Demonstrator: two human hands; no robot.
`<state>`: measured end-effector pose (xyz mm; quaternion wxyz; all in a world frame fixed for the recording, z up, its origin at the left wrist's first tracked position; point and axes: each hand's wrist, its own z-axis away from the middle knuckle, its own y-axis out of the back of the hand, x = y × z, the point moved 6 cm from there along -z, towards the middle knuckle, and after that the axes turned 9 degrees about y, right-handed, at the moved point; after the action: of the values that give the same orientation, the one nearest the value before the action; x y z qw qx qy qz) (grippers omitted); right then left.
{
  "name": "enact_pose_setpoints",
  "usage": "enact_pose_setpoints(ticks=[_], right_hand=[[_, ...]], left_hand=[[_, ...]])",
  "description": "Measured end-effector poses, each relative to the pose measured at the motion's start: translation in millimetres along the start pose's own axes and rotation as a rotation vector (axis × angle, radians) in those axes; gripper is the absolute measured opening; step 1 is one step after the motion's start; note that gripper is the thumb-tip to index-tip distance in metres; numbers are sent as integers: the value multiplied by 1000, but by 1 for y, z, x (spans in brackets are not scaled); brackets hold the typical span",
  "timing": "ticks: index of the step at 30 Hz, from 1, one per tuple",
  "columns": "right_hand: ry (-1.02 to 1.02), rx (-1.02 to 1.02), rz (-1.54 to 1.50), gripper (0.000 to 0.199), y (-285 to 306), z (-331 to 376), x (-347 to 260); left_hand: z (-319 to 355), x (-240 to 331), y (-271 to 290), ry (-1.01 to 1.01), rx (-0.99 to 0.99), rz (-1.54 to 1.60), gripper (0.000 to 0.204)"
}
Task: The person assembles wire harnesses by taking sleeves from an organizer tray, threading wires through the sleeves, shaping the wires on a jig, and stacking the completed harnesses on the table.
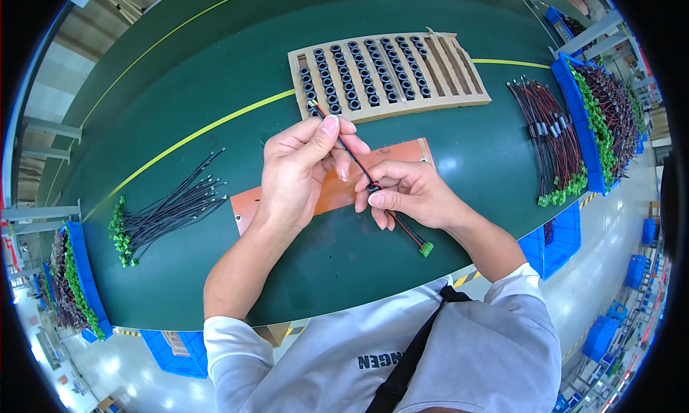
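Observation:
Across the front of my body I hold a red and black cable (403, 226) with a green terminal plug (425, 249) at its lower right end. My left hand (305, 162) pinches the wires near their bare tips. The fingers of my right hand (409, 192) are closed around a black ferrite ring (373, 188), through which the cable runs. Beyond my hands lies a cardboard tray (402, 110) with rows of similar black rings; several slots at its right hold none. An orange-brown sheet (409, 152) lies beneath my hands on the green table (215, 68).
At the left lies a fan of black cables (176, 203) with green plugs. To the right is a bundle of red and black cables (549, 133) with grey ring parts. Blue bins of cables stand beside both table ends, one on the right (580, 126) and one on the left (87, 284).

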<state>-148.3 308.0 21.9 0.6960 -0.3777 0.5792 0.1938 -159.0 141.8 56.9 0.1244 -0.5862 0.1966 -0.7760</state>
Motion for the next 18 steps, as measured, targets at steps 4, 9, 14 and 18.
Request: enact_pose_setpoints(ticks=[4, 9, 14, 18], right_hand=[[27, 16, 17, 23, 4, 7, -12], [142, -88, 54, 30, 0, -1, -7], [419, 38, 357, 38, 2, 19, -32], [310, -43, 678, 37, 10, 48, -57]], left_hand=[[-3, 2, -12, -41, 4, 9, 28], [8, 2, 2, -67, 8, 78, 29], [7, -1, -5, -50, -1, 128, 31], [9, -4, -18, -17, -8, 139, 32]])
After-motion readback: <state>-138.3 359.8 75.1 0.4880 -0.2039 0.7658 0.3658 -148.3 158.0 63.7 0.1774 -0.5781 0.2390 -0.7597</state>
